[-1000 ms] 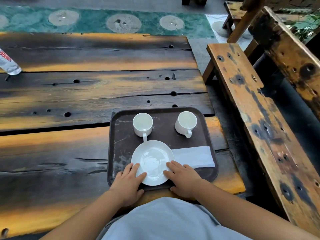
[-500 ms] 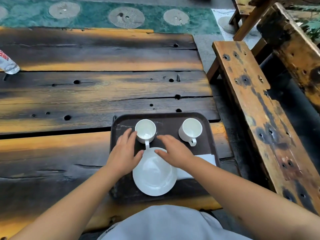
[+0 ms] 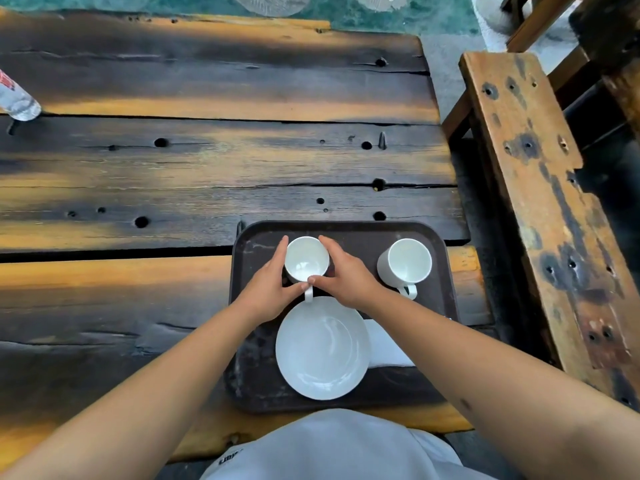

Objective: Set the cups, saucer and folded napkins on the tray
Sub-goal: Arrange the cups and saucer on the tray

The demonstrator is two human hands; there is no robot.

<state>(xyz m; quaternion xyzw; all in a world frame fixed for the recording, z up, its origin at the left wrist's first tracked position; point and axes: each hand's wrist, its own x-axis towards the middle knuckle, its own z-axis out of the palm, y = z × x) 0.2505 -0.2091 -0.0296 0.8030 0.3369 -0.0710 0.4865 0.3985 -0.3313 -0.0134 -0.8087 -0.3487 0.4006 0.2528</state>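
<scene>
Seen from above, a dark brown tray (image 3: 346,233) sits at the near edge of a weathered wooden desk (image 3: 207,161). Two white cups stand upright along the tray's far side. The left hand (image 3: 268,289) and right hand (image 3: 346,278) cup the left cup (image 3: 306,259) from either side, fingers (image 3: 282,251) curved against its wall and thumbs meeting near its handle. The right cup (image 3: 407,263) stands apart, untouched, handle toward the person. A white saucer (image 3: 322,348) lies just nearer, partly covering a folded white napkin (image 3: 386,344) on its right. A plastic bottle (image 3: 15,98) lies at the desk's left edge. A wooden bench (image 3: 540,188) runs along the right.
</scene>
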